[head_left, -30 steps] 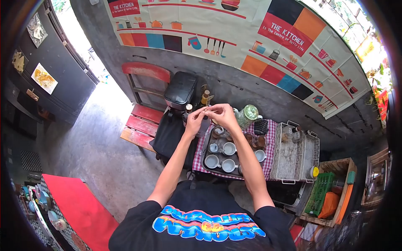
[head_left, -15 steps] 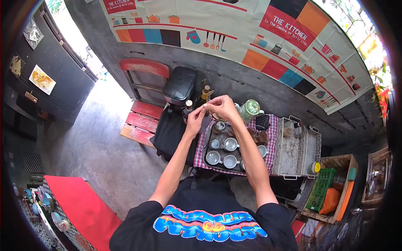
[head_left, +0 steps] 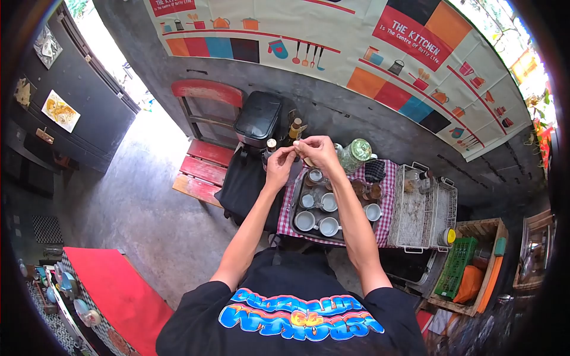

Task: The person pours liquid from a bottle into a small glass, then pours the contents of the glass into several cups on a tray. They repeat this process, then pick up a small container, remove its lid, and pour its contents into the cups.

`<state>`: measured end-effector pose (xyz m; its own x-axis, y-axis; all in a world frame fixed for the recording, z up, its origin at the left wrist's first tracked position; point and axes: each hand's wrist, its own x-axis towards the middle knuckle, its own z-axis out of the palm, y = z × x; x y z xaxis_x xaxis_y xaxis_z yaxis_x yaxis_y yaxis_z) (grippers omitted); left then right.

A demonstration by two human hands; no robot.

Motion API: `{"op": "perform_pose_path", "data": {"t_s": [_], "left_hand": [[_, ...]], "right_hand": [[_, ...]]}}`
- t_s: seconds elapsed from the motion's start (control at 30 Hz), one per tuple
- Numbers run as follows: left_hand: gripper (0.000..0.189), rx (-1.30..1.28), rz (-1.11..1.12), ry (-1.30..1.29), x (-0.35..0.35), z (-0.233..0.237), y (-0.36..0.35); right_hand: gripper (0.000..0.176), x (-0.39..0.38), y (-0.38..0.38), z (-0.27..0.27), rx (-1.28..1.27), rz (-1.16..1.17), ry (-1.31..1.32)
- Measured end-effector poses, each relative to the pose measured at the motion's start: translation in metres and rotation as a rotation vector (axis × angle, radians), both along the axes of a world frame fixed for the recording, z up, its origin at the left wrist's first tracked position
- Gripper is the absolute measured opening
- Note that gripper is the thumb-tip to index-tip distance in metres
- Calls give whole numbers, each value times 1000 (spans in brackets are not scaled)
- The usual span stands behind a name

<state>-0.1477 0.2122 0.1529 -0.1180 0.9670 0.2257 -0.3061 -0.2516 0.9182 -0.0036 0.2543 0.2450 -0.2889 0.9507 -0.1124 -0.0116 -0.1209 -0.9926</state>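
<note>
Fingertip to fingertip, my left hand (head_left: 279, 168) and my right hand (head_left: 320, 153) pinch at one spot above the far left corner of the table. Whatever sits between the fingers is too small to make out. Just behind them stand a bottle with a pale cap (head_left: 271, 145) and a dark bottle with a golden neck (head_left: 294, 128). Below my right forearm lies a dark tray (head_left: 293, 209) carrying several white cups (head_left: 328, 226) and glass cups (head_left: 307, 200). My forearm hides part of the tray. A green-lidded glass jar (head_left: 359, 151) is to the right of my right hand.
A checkered cloth (head_left: 386, 204) lies under the tray, with wire baskets (head_left: 411, 210) to its right. Left are a black lidded bin (head_left: 258, 118) and a red slatted chair (head_left: 203, 171). A wooden crate (head_left: 500, 237) holds a green basket (head_left: 457, 267). Behind my left side is a red-topped table (head_left: 113, 291).
Both hands stay pinched together with only slight finger movement. The whole view has shifted a little.
</note>
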Motion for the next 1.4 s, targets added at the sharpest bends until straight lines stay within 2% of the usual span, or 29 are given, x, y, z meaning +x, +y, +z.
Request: {"op": "perform_pose_path", "data": {"t_s": [0.1, 0.2, 0.23, 0.3, 0.43, 0.47, 0.6, 0.7, 0.73, 0.83, 0.87, 0.97, 1.07, 1.23, 1.4], "left_hand": [[16, 3, -16, 36, -3, -1, 1], [17, -12, -48, 85, -8, 1, 6], [18, -4, -57, 98, -9, 1, 6], [19, 14, -53, 119, -9, 4, 8], [23, 26, -17, 131, -5, 7, 2], [21, 25, -12, 113, -3, 8, 3], [21, 19, -29, 111, -4, 10, 2], [22, -3, -40, 97, -6, 10, 2], [23, 6, -40, 104, -6, 9, 2], [25, 20, -43, 122, -4, 6, 3], [25, 16, -43, 124, -4, 4, 3], [25, 10, -54, 115, -4, 4, 3], [26, 12, -81, 71, -5, 0, 5], [30, -1, -87, 37, -5, 3, 0], [30, -3, -70, 57, -6, -5, 4]], "right_hand": [[22, 0, 5, -7, -23, -2, -16], [22, 1, 4, -6, -4, 23, 76], [22, 1, 0, 1, -48, -5, -7], [23, 1, -2, 0, -48, -8, 23], [30, 7, 3, -9, -18, 35, -77], [32, 9, 2, -9, -104, 47, 20], [30, 11, -5, -10, -104, 28, 105], [40, 9, -12, -17, 159, 22, 47], [52, 12, -14, -14, 179, 49, -30], [48, 7, -15, -8, 161, 11, -4], [42, 11, -18, -2, 284, -10, -166], [37, 14, -15, 10, 514, 54, -392], [36, 17, -4, -5, 495, 36, -329], [32, 20, 3, 4, 434, 87, -308], [26, 18, 12, 26, 601, 260, -464]]}}
